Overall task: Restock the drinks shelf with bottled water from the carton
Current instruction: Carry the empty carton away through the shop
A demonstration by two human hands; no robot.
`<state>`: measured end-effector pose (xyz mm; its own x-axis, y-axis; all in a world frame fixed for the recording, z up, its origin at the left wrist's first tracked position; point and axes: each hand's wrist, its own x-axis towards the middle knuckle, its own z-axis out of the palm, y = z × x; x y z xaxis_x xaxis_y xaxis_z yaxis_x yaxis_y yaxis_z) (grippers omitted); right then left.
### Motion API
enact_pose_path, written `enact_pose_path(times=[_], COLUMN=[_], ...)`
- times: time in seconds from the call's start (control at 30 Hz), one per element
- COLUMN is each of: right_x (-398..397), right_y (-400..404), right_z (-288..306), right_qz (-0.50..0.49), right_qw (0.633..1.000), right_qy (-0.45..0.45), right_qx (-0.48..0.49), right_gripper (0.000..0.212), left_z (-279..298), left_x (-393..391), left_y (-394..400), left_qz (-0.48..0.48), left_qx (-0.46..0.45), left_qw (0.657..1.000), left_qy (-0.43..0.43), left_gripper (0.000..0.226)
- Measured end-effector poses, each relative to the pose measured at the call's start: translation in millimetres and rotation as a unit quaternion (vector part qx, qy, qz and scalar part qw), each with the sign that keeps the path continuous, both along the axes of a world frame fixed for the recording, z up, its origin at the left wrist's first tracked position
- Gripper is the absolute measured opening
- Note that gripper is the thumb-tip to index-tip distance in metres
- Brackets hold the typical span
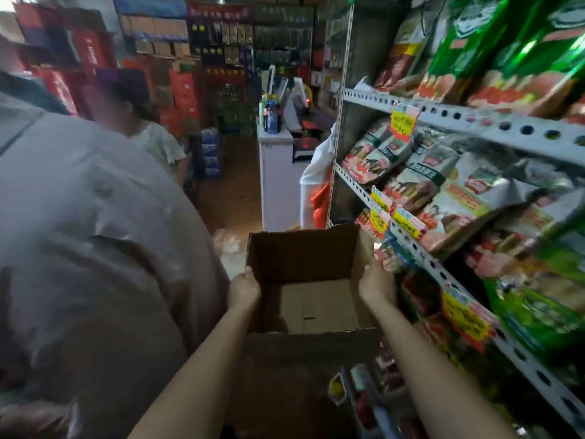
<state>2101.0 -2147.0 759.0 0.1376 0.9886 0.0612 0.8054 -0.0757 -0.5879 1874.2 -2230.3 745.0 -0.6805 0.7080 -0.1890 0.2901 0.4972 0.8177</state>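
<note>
Shop aisle (234, 198): carton (304, 258) between hands.

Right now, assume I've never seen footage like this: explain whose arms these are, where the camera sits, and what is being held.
There is no machine here. The single picture comes from a wide-angle camera worn on a person's head, looking forward and down, so the two bare arms reaching in from the bottom are the wearer's own.

The left hand grips the left wall of an open carton, and the right hand grips its right wall. The carton's inside looks empty; no bottles show in it.

The place is a shop aisle. On the right a metal shelf holds snack bags with yellow price tags. Ahead stands a white counter with bottles on top. On the left, close by, is another person in a light shirt. The picture is blurry, so labels cannot be read.
</note>
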Motion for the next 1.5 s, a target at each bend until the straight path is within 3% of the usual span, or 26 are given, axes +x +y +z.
enact_pose_path(times=[0.27, 0.57, 0.73, 1.13, 1.5], right_x=[-81.4, -208.0, -301.4, -459.6, -652.6], right_y=[117.3, 275.5, 374.9, 526.8, 711.6], right_z=[-9.6, -18.0, -21.4, 3.0, -21.9], right_qz=[0.037, 0.17, 0.223, 0.293, 0.248], right_qw=[0.999, 0.982, 0.974, 0.956, 0.967], right_qy=[-0.018, -0.078, -0.046, -0.005, 0.032], right_qx=[0.013, 0.001, -0.006, 0.03, 0.041], right_gripper=[0.028, 0.033, 0.034, 0.04, 0.043], left_z=[-2.3, -14.4, -10.4, 11.9, -6.1], left_x=[-66.1, -159.5, -233.7, -413.0, -632.3], left_y=[94.6, 199.9, 268.9, 402.9, 604.2], left_qz=[0.055, 0.162, 0.22, 0.198, 0.142], left_qx=[0.0, -0.055, -0.03, 0.004, -0.001], left_qw=[0.997, 0.984, 0.975, 0.975, 0.978], left_qy=[0.059, 0.045, 0.022, 0.097, 0.155], left_gripper=[0.045, 0.052, 0.053, 0.053, 0.052])
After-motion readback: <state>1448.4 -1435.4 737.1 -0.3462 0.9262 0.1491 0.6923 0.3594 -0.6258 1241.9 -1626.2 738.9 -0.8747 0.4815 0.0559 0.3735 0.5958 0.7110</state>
